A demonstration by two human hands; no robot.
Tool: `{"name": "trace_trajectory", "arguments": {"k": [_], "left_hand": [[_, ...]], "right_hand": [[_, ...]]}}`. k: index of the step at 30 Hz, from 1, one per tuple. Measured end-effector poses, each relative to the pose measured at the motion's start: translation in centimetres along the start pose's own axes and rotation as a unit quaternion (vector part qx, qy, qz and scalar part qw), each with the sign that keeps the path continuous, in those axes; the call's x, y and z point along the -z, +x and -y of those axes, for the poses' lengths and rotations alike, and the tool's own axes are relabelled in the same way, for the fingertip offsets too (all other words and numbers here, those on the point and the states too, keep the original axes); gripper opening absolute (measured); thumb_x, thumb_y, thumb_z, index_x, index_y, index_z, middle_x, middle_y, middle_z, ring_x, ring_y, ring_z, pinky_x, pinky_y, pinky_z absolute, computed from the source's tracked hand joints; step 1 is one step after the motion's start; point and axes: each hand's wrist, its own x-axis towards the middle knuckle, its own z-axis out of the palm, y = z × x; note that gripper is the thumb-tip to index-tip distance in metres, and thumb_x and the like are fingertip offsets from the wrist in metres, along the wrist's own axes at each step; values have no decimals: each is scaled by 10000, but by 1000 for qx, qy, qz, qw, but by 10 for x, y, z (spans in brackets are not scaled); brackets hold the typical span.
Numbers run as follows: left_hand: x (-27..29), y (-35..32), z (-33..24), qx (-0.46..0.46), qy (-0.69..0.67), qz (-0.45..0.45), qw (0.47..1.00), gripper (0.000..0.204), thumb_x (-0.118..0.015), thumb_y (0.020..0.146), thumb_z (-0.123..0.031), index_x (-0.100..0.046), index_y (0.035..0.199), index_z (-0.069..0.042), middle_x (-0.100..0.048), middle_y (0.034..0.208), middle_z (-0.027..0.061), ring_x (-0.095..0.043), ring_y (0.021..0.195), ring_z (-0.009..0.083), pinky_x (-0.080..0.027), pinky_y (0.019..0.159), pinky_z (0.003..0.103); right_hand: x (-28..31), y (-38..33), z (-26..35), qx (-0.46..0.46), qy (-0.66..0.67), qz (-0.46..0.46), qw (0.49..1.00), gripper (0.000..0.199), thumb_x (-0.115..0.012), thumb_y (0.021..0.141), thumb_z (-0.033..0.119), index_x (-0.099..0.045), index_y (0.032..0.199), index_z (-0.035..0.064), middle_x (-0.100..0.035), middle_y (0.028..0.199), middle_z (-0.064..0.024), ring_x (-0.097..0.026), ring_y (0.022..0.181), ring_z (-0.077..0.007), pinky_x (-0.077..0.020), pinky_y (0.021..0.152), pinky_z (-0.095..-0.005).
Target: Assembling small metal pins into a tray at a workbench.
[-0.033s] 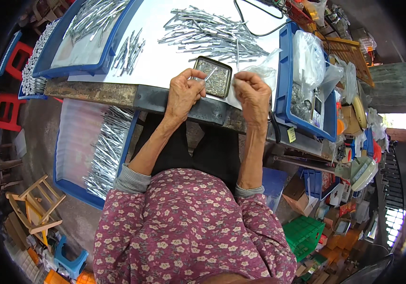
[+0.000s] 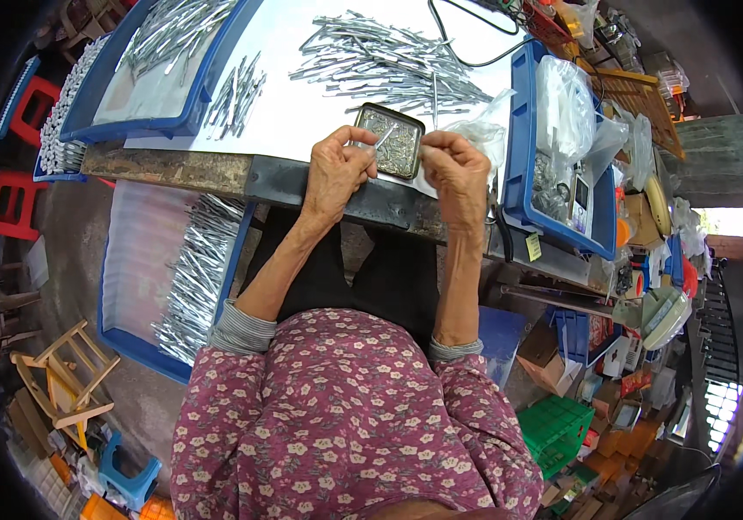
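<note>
Metal pin [image 2: 384, 136] looked light, stiff, slippery; left hand [image 2: 334, 171] pinched near end over tray [image 2: 391, 141]; right hand [image 2: 456, 171] closed, contents unclear.

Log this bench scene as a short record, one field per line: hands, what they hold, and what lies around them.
left hand: pinches a slim silver metal piece over the small metal tray
right hand: fingers closed in a grip beside the tray; its contents too small to tell
small metal tray: near the table's front edge, holds tiny metal parts
loose pile of metal pieces: spread on the white tabletop beyond the tray
blue bin, left: holds more metal pieces
blue bin, right: holds clear plastic bags
blue floor tray: below the table, holds stacked metal pieces
</note>
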Motion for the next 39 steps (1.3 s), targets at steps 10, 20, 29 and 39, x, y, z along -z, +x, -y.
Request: {"name": "trace_trajectory", "arguments": {"k": [10,20,29,39], "left_hand": [[1,-2,-3,-2,-52,-7,999,136,-522,787,-23,-527,915,23,-544,566,28,-365,417,8,-247,363,147],[4,-4,-2,3,-63,-9,998,124,-515,802,-27,-520,918,16,-537,565,27,-370,423,11,-251,371,145],[4,-5,-2,-11,-42,2,999,116,-509,807,-34,-521,912,13,-536,569,26,-377,445,12,-273,399,149],[4,-6,-1,-21,-40,-6,999,104,-503,803,-20,-527,898,17,-535,566,21,-376,448,11,-276,410,150]], "right_hand": [[-27,1,-24,-29,9,34,999,139,-566,833,99,-562,865,-36,-558,666,-26,-451,500,-40,-334,413,-174],[-31,-4,-32,49,-82,30,995,109,-595,790,41,-582,886,-9,-586,733,-10,-530,631,-49,-431,540,-174],[-33,-3,-38,60,-71,-1,996,125,-601,769,4,-573,888,-18,-592,763,-30,-554,659,-65,-480,593,-192],[-34,-3,-41,73,-78,-20,994,132,-619,756,4,-573,877,-19,-598,754,-40,-568,645,-75,-488,588,-198]]}}
